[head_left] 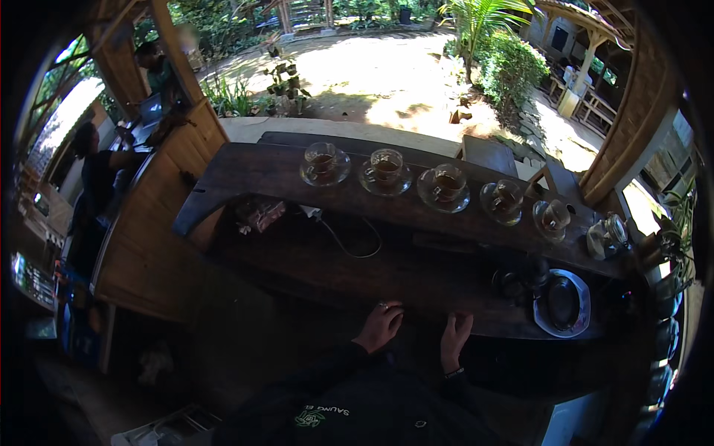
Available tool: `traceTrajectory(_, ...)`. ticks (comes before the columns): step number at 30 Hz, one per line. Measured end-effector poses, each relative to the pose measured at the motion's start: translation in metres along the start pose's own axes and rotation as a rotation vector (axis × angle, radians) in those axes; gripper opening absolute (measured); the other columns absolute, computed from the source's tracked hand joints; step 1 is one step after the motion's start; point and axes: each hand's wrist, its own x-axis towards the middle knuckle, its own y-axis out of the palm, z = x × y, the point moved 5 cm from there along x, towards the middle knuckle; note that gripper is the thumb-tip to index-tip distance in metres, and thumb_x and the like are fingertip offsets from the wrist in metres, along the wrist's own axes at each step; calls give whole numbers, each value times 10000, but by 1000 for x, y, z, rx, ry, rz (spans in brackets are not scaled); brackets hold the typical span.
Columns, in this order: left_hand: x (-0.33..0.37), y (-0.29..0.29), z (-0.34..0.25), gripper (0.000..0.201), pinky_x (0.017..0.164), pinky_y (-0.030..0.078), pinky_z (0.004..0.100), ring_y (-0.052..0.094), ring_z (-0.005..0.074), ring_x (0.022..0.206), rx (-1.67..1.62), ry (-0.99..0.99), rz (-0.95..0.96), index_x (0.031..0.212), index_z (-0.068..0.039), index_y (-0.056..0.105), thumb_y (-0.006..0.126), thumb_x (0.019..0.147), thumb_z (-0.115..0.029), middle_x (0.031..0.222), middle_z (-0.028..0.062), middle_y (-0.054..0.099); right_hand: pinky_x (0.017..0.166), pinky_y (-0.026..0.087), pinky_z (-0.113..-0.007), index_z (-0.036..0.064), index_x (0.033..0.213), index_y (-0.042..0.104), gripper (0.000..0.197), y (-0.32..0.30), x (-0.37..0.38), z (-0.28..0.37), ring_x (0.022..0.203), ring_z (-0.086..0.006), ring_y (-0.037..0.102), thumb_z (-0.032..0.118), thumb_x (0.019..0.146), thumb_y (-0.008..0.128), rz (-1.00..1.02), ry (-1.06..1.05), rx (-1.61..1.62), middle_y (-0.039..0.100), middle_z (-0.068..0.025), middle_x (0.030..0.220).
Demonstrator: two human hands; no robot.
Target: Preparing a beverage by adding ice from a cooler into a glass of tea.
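My left hand (380, 328), with a ring on one finger, lies at the near edge of the dark wooden lower counter (297, 264). Its fingers are curled together, and nothing shows in them. A short gap to its right, my right hand (454, 342) touches the same edge with fingers bent, also without a visible object; a band circles its wrist. On the raised shelf beyond stand several clear glass cups on saucers, holding brown liquid, among them a left one (321, 165), a middle one (446, 183) and a right one (555, 216).
A glass jar (608, 233) stands at the shelf's right end. An oval light-rimmed tray (541, 318) with a dark round thing (563, 303) sits right on the counter. A crumpled packet (264, 215) and a white cable (357, 255) lie left. Two people sit behind a wooden partition (160, 215).
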Motion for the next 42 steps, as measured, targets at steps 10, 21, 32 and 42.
traceTrajectory(10, -56, -100, 32, 156, 895, 497, 398, 593, 324, 1073, 71, -40, -190, 975, -17, 654, 675, 820, -21, 1195, 142, 606, 764, 458, -416, 12, 974, 571, 155, 108, -33, 41, 870, -286, 564, 101, 856, 617, 259, -187, -158, 546, -125, 943)
traceTrajectory(21, -224, -184, 167, 211, 929, 503, 404, 622, 363, 1066, 189, -613, -74, 1048, -18, 671, 610, 869, -111, 1178, 181, 648, 815, 407, -462, 82, 960, 577, 154, 197, -94, 70, 928, -284, 567, 147, 837, 643, 411, -320, -287, 569, -79, 941)
traceTrajectory(32, -505, -281, 229, 199, 694, 548, 287, 675, 129, 852, -718, -1186, -1437, 1120, -90, 653, 582, 952, -170, 954, 45, 706, 917, 462, -408, 50, 1114, 584, 332, 346, -252, 108, 1047, -306, 554, 149, 811, 676, 1024, -665, -117, 557, -145, 1102)
traceTrajectory(42, -566, -321, 193, 193, 648, 529, 241, 666, 100, 811, -379, -1115, -1619, 1105, -68, 662, 614, 940, -157, 945, 29, 706, 789, 521, -383, 50, 1138, 580, 441, 517, -400, 96, 932, -276, 620, 259, 791, 754, 1688, -867, -184, 612, -160, 999)
